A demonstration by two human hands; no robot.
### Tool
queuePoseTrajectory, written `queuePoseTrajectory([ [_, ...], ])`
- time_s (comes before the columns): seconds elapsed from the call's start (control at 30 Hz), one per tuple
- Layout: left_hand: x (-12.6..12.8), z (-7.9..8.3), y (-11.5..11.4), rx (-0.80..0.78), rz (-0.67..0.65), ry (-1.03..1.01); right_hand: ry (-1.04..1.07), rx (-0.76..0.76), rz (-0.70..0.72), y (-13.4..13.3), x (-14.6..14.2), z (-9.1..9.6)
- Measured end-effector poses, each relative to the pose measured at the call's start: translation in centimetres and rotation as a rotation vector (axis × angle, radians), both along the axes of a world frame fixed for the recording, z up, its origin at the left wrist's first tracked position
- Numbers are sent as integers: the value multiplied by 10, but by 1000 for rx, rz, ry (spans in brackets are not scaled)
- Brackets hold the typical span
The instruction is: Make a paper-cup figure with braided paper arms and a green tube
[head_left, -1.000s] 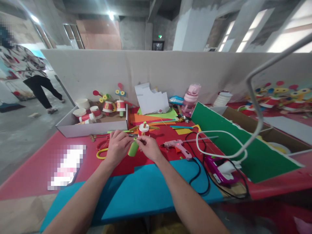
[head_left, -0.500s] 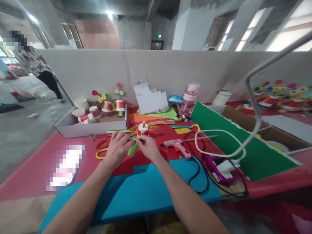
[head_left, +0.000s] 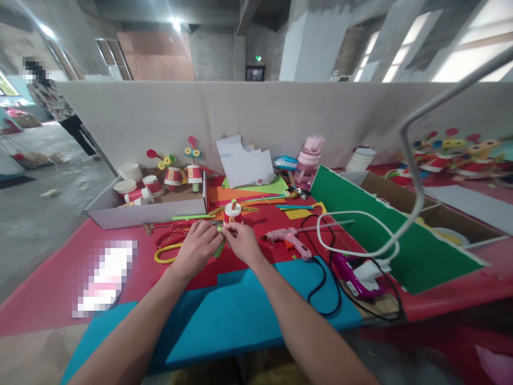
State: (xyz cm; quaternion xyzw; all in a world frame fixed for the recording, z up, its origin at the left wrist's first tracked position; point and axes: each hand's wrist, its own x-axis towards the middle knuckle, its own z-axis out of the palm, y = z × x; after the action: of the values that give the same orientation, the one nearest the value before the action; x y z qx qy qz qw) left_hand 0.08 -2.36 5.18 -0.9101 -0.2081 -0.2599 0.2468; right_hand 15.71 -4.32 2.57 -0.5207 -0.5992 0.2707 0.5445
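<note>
My left hand (head_left: 195,247) and my right hand (head_left: 241,241) meet over the red table top, both pinched on a small light-green paper roll (head_left: 219,247) that is mostly hidden between them. Just beyond my fingers stands a red-and-white paper cup figure (head_left: 233,212) with spiral arms. A pink hot glue gun (head_left: 289,238) lies to the right of my right hand, its light on.
A blue sheet (head_left: 224,315) lies under my forearms. Yellow-handled scissors (head_left: 168,250) sit left of my hands. A white box (head_left: 144,211) holds cup figures. A green board (head_left: 385,235), white cable (head_left: 360,235), pink bottle (head_left: 308,160) and coloured paper (head_left: 256,193) are nearby. A person (head_left: 56,107) walks at far left.
The green roll has been drawn in and is now largely covered by my fingers. My hands stay pinched together. The person at far left has walked farther away.
</note>
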Motion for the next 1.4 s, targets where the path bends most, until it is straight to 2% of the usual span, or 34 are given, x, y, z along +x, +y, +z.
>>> queuePoseTrajectory([
  [0.3,1,3,-1,10,-31,-6,-21,-18,-16,0,-1,1],
  [0.47,0,-1,1,-43,-32,-33,7,7,-20,1,-1,-3],
  [0.67,-1,-12,12,-193,-75,-354,98,-24,8,1,1,0],
  [0.8,-1,-13,17,-294,-99,-500,167,-40,19,2,5,1],
  [1.03,-3,-15,17,-640,-10,-825,289,-71,101,7,9,-4],
  [1.17,-3,-18,21,-972,46,-1061,397,-77,161,8,9,-5],
  [1.27,-2,-16,22,-1211,19,-1208,460,-97,165,6,9,-2],
  [1.4,-1,-12,20,-1299,-16,-1275,486,-128,159,4,8,1],
])
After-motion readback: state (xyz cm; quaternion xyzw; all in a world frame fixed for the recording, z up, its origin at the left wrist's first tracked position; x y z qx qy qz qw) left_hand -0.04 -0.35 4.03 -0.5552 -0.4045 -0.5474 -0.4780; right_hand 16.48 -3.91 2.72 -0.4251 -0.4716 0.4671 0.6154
